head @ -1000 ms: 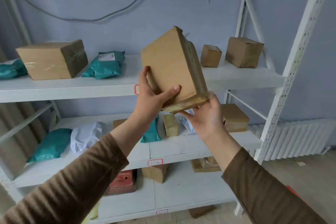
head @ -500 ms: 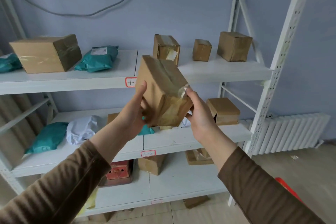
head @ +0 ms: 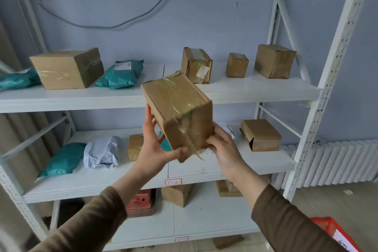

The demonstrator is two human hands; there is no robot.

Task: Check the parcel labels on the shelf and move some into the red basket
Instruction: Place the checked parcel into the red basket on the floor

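Note:
I hold a taped brown cardboard box (head: 180,114) tilted in the air in front of the white shelf (head: 255,92). My left hand (head: 155,145) grips its left side and lower corner, thumb under the bottom. My right hand (head: 225,149) grips the lower right edge. No label shows on the faces turned toward me. A corner of the red basket (head: 335,233) shows at the bottom right, on the floor behind my right sleeve.
The top shelf carries a large box (head: 67,67), teal mailers (head: 120,74) and three small boxes (head: 196,65). The middle shelf holds a teal bag (head: 61,159), a white bag (head: 101,152) and an open box (head: 260,135). A radiator (head: 335,163) stands at right.
The box has been lowered from above the top shelf and turned over in my hands, so a taped face now points up. The view tipped down, bringing the red basket into sight.

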